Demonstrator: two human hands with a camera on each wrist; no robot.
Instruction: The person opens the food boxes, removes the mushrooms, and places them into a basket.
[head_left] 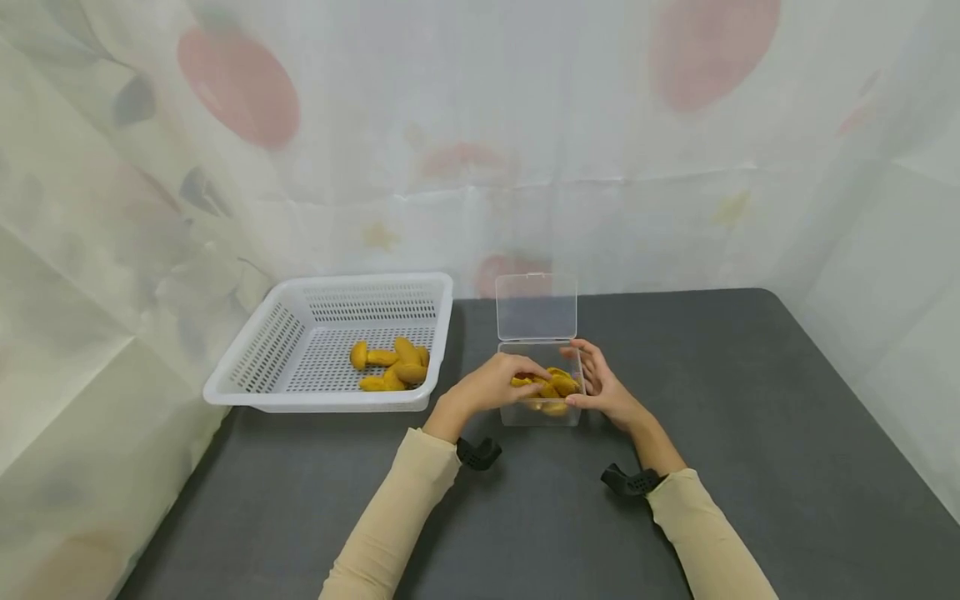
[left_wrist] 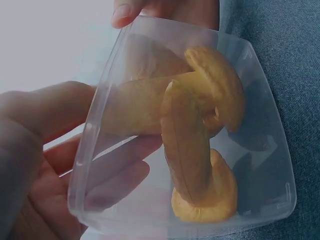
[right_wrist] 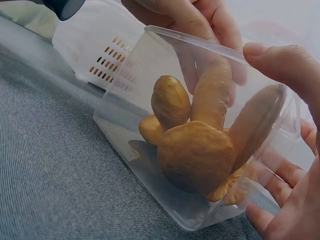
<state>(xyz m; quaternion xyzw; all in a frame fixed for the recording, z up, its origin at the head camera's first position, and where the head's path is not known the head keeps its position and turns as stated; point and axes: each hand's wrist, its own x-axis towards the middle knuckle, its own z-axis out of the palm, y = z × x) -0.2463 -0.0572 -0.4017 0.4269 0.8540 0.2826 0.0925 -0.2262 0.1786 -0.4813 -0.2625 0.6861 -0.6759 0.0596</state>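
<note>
A clear plastic box with its lid raised holds several yellow-brown mushrooms. The left hand reaches over the box's left side, its fingers inside at a mushroom; in the right wrist view those fingers lie along a mushroom stem. The right hand holds the box's right side, thumb at the front rim and fingers behind. Through the clear wall in the left wrist view, mushrooms lie across one another, and the left hand's fingers show behind them.
Left of the box stands a white perforated basket with several more mushrooms at its right side. Both stand on a dark grey table. A patterned curtain hangs behind. Each wrist wears a black band.
</note>
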